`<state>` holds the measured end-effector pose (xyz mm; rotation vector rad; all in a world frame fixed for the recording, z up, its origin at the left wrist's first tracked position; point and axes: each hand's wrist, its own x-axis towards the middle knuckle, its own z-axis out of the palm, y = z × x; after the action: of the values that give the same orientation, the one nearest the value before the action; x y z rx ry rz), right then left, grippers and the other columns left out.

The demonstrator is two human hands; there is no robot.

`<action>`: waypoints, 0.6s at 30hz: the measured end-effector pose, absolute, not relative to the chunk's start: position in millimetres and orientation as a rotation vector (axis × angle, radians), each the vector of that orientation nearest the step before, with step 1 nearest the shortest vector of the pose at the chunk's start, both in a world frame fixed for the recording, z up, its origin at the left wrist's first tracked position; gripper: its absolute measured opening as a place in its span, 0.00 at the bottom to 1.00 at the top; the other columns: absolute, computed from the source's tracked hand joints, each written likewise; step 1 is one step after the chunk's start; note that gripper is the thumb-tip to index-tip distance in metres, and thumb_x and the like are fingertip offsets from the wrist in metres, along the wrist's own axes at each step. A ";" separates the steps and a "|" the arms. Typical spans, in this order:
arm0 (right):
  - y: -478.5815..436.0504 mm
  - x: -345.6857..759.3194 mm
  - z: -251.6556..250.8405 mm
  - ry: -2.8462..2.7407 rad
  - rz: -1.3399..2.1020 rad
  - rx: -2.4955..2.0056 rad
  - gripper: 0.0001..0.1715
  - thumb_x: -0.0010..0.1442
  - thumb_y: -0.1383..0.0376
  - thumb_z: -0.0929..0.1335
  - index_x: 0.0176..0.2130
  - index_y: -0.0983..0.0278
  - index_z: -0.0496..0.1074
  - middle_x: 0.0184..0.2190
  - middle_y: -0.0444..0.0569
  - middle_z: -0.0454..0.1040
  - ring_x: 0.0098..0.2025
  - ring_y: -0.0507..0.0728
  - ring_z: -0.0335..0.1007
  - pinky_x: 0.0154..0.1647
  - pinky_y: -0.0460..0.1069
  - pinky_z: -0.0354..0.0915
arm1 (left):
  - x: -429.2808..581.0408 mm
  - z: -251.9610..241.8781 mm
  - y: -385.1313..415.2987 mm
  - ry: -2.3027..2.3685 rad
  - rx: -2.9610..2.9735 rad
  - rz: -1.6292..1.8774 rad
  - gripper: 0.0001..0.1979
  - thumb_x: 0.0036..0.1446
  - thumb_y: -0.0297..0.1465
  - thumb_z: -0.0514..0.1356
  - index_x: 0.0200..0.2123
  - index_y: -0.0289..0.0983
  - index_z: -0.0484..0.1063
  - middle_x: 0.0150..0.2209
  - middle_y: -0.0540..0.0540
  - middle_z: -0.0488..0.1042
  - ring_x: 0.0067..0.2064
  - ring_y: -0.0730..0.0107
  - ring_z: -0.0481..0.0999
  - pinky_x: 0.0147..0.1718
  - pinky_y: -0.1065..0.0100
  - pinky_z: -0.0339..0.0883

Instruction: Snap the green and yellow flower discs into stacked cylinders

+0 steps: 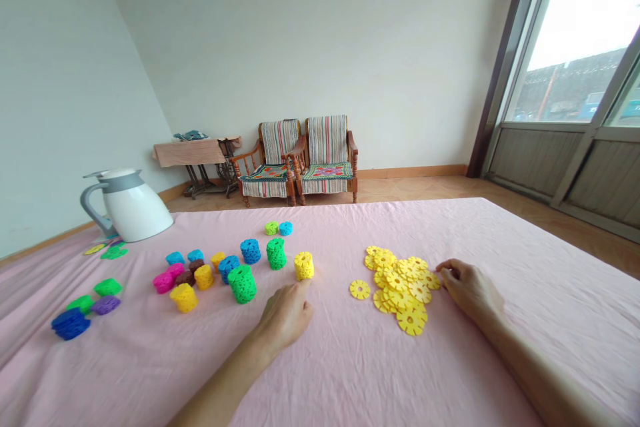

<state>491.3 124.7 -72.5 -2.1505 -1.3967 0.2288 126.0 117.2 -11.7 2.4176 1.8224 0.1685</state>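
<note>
My left hand (287,313) is closed, its knuckles up and its fingertips at the near foot of a short stack of yellow snowflake discs (304,266). The hand itself hides whatever its fingers may hold. On the right, a loose heap of yellow snowflake discs (399,280) lies spread on the cloth, with one single disc (359,289) just left of it. At the heap's right edge, my right hand (467,285) has thumb and forefinger pinched together against a yellow disc (431,280).
Green stacks (243,284), blue stacks (251,251) and other coloured stacks stand left of my left hand. A white jug (137,207) is at the far left of the pink tablecloth (340,373). Two wooden armchairs (327,170) are beyond the table.
</note>
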 end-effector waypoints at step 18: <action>123.8 489.7 -71.2 -1.384 0.215 -2.150 0.16 0.54 0.56 0.60 0.33 0.56 0.74 0.25 0.45 0.75 0.25 0.54 0.68 0.22 0.45 0.53 | 122.9 -8.9 142.2 1.858 2.308 0.218 0.25 0.50 0.23 0.53 0.53 0.40 0.65 0.49 0.43 0.73 0.50 0.63 0.70 0.45 0.69 0.61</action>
<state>489.7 123.8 -71.2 -2.1504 -1.3844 0.2151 122.9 142.2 -8.9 2.3079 1.8583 0.2184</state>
